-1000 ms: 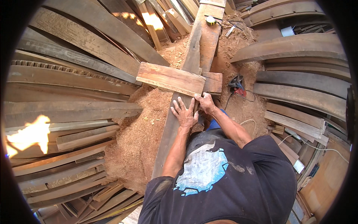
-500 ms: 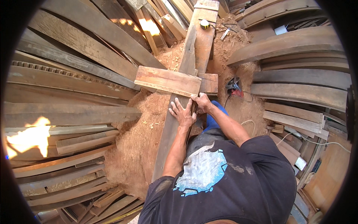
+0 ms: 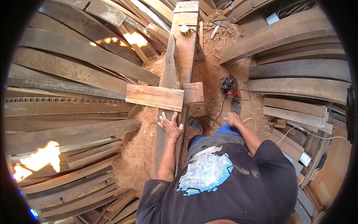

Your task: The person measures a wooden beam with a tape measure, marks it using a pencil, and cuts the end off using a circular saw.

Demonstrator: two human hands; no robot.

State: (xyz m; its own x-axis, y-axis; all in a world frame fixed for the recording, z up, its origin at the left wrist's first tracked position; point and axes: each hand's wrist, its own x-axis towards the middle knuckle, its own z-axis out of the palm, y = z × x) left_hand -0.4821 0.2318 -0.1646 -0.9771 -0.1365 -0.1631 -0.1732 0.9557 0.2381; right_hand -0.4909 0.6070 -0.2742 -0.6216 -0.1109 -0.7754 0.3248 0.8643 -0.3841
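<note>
Board (image 3: 154,98) lies across plank (image 3: 161,143), just beyond left hand (image 3: 171,127)

The left hand is spread wide on top of the plank, fingers pointing away from the person, and grasps nothing. The board sits crosswise straight ahead of those fingertips; whether one touches its near edge is hard to say. Just off the board's right end, ahead and right of the left hand, is a block (image 3: 194,92). Farther ahead, a tape measure (image 3: 184,29) rests on a wide beam (image 3: 186,52).

Well to the right, the right hand (image 3: 232,119) is apart from the board, near a shoe (image 3: 235,106). It is blurred, so I cannot tell how its fingers stand. Beyond it sits a red and black power tool (image 3: 230,87). Sawdust (image 3: 136,149) spreads left of the left hand.
</note>
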